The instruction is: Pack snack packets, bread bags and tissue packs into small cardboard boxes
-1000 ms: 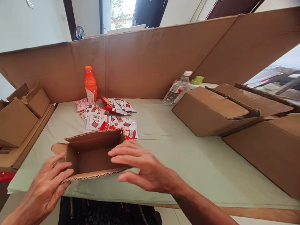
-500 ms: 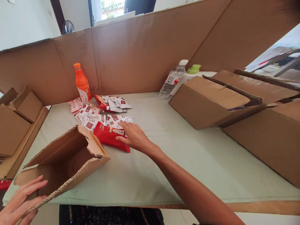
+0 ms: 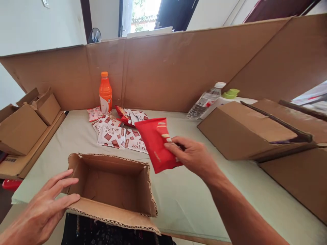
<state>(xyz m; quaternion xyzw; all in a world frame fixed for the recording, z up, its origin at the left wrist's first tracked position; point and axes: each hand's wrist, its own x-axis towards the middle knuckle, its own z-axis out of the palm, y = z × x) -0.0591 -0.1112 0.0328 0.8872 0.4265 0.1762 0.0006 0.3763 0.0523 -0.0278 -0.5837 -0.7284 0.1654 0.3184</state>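
Note:
A red snack packet [image 3: 157,146] is tilted in the air, gripped at its right edge by my right hand [image 3: 187,151]. Just left of it, near the table's front edge, stands a small open cardboard box [image 3: 117,209], its bare inside facing up. My left hand [image 3: 57,197] holds that box at its left end, fingertips over the rim. Behind the box lie several white Su-per Meal packets [image 3: 112,136], a red packet [image 3: 122,114] and a pink packet [image 3: 94,114].
An orange bottle [image 3: 105,93] stands against the cardboard wall [image 3: 158,75]. At the right, a clear water bottle [image 3: 204,102] leans beside a green-capped white bottle [image 3: 227,97], behind large cardboard boxes [image 3: 230,132]. More boxes [image 3: 22,129] are at the far left.
My right hand has picked up the red snack packet from the table and lifted it rightward. The open box has turned and now sits crosswise in front of me, my left hand still on it.

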